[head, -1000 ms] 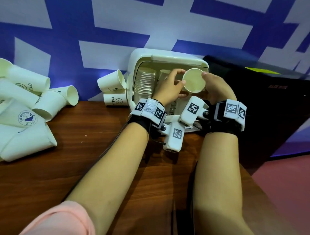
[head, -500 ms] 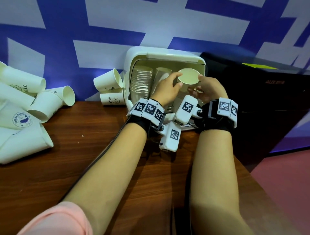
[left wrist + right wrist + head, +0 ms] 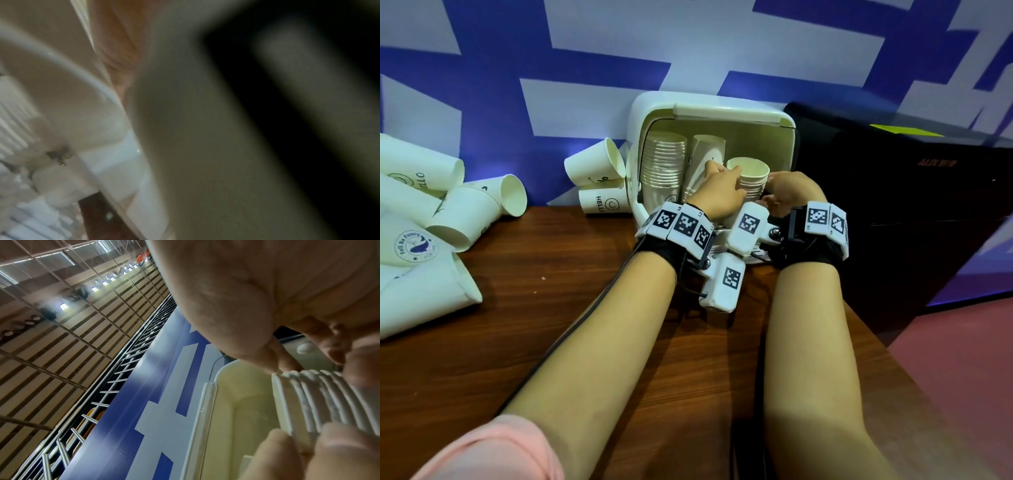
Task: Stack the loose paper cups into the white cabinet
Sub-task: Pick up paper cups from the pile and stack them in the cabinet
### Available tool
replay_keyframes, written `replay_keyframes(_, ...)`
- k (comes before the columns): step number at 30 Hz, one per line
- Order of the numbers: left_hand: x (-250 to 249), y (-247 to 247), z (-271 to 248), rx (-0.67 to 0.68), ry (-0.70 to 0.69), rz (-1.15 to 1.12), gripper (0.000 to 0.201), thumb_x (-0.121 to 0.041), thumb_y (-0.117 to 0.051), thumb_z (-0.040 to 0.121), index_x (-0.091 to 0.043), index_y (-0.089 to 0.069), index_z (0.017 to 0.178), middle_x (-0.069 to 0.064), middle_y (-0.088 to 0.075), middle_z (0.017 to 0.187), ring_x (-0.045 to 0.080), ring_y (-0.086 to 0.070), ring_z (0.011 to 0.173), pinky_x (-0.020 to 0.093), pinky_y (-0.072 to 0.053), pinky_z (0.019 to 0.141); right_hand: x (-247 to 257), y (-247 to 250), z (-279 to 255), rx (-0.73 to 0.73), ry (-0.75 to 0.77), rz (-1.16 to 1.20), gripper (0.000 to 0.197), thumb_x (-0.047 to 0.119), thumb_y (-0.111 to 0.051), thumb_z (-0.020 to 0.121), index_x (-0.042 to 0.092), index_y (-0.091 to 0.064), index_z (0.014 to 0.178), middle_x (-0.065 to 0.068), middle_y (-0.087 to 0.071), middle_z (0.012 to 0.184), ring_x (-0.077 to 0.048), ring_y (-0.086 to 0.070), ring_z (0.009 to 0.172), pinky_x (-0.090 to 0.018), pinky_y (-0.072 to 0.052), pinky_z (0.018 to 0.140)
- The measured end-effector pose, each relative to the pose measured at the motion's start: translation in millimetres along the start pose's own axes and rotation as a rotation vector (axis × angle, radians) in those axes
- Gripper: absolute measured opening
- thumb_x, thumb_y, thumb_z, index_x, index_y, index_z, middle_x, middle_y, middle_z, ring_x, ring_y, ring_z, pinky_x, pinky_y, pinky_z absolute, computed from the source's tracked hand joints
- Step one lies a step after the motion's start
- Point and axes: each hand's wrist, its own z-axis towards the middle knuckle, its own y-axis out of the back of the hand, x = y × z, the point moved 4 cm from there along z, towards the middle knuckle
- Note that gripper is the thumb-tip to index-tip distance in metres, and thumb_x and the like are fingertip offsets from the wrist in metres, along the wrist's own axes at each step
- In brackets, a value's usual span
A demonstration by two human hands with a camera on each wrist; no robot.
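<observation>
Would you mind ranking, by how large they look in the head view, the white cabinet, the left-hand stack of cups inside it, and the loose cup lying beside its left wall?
1. White cabinet
2. Left-hand stack of cups
3. Loose cup, though it only looks slightly smaller than the stack, so that order is uncertain.

Head view: the fingertips of the left hand (image 3: pixel 717 193) and right hand (image 3: pixel 789 192) are hidden behind the nested cup stack (image 3: pixel 751 180) inside the white cabinet (image 3: pixel 717 113); the stack's base is covered by the wrist cameras (image 3: pixel 748 228). The loose paper cups (image 3: pixel 421 219) at far left are cut off by the frame edge, their print partly unreadable. Left wrist view: heavily blurred; only a pale cup wall (image 3: pixel 205 129) and dark gap can be made out, and the grip cannot be judged. Right wrist view: the stack's rolled rims (image 3: pixel 320 400) are cropped at the right edge, fingers (image 3: pixel 287 456) blurred.
</observation>
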Motion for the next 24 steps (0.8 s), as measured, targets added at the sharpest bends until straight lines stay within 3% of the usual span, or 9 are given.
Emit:
replay_keyframes(5,-1.2,-1.1,-0.8,0.044,-0.013,0.04,0.063,-0.024,-0.049,0.099,-0.006,-0.019,0.152,0.012,-0.022,0.138,0.022,-0.032,0.13,0.021,-0.018,0.112,11.5,-3.6,-12.7,-0.024,-0.029,0.084,0.028,0.032,-0.047,0.101,0.005,-0.055,0.099,-0.016,-0.064,0.089,-0.023,-0.063,0.068,-0.028,-0.053,0.057)
replay_keyframes(9,-5.3,-0.5,-5.3,0.061,-0.04,0.048,0.068,-0.03,-0.052,0.097,-0.008,-0.019,0.152,0.011,-0.022,0.137,0.02,-0.038,0.119,0.019,-0.023,0.107,11.2,-5.5,-14.9,-0.02,-0.036,-0.016,0.02,0.021,-0.047,0.102,0.003,-0.055,0.105,-0.013,-0.061,0.079,-0.017,-0.061,0.052,-0.021,-0.049,0.044)
replay_keyframes(10,-5.4,-0.3,-6.4,0.062,-0.042,0.057,0.067,-0.03,-0.051,0.097,-0.008,-0.019,0.152,0.011,-0.021,0.137,0.019,-0.038,0.115,0.019,-0.023,0.106,11.3,-6.1,-14.5,-0.028,-0.043,-0.033,0.021,0.02,-0.047,0.102,0.002,-0.056,0.103,-0.013,-0.06,0.075,-0.017,-0.061,0.052,-0.022,-0.052,0.05)
replay_keyframes(12,-4.4,-0.4,-7.4,0.064,-0.047,0.059,0.066,-0.028,-0.052,0.097,-0.009,-0.019,0.152,0.011,-0.021,0.137,0.018,-0.037,0.112,0.019,-0.023,0.106,7.6,-5.8,-10.6,-0.06,-0.052,-0.015,0.028,0.025,-0.048,0.101,0.0,-0.056,0.09,-0.015,-0.06,0.073,-0.022,-0.062,0.064,-0.031,-0.057,0.077)
replay_keyframes(14,-2.8,-1.2,-8.1,0.06,-0.046,0.049,0.065,-0.024,-0.052,0.097,-0.009,-0.019,0.152,0.012,-0.02,0.138,0.021,-0.037,0.12,0.02,-0.023,0.109,5.5,-6.7,-9.9,-0.068,-0.045,0.027,0.03,0.027,-0.049,0.101,0.003,-0.053,0.083,-0.015,-0.06,0.074,-0.025,-0.061,0.069,-0.036,-0.053,0.09)
replay_keyframes(16,-2.5,-1.2,-9.4,0.055,-0.044,0.031,0.062,-0.023,-0.05,0.098,-0.008,-0.021,0.151,0.012,-0.022,0.138,0.022,-0.036,0.125,0.021,-0.023,0.109,5.8,-7.0,-11.2,-0.068,-0.036,0.038,0.028,0.023,-0.05,0.1,0.0,-0.055,0.086,-0.014,-0.059,0.072,-0.023,-0.059,0.063,-0.033,-0.054,0.086)
replay_keyframes(19,-4.4,0.5,-10.9,0.047,-0.033,-0.025,0.055,-0.024,-0.047,0.099,-0.007,-0.027,0.147,0.012,-0.025,0.137,0.022,-0.039,0.123,0.022,-0.028,0.108,7.8,-8.1,-13.9,-0.063,-0.019,0.026,0.023,0.018,-0.049,0.101,0.001,-0.054,0.086,-0.013,-0.059,0.075,-0.019,-0.058,0.06,-0.025,-0.053,0.06)
replay_keyframes(20,-5.2,1.2,-12.0,0.045,-0.032,-0.045,0.054,-0.024,-0.048,0.099,-0.006,-0.028,0.146,0.012,-0.025,0.137,0.023,-0.039,0.124,0.024,-0.029,0.109,8.0,-8.3,-14.5,-0.067,-0.018,0.018,0.024,0.018,-0.048,0.101,0.002,-0.053,0.084,-0.013,-0.059,0.075,-0.019,-0.057,0.058,-0.025,-0.051,0.057)
replay_keyframes(24,-7.3,2.3,-14.1,0.059,-0.044,-0.036,0.057,-0.02,-0.052,0.097,-0.007,-0.03,0.147,0.013,-0.025,0.141,0.024,-0.039,0.126,0.02,-0.027,0.107,8.6,-8.7,-15.1,-0.082,-0.012,0.026,0.029,0.02,-0.047,0.102,-0.002,-0.055,0.084,-0.016,-0.061,0.073,-0.021,-0.058,0.058,-0.025,-0.049,0.06)
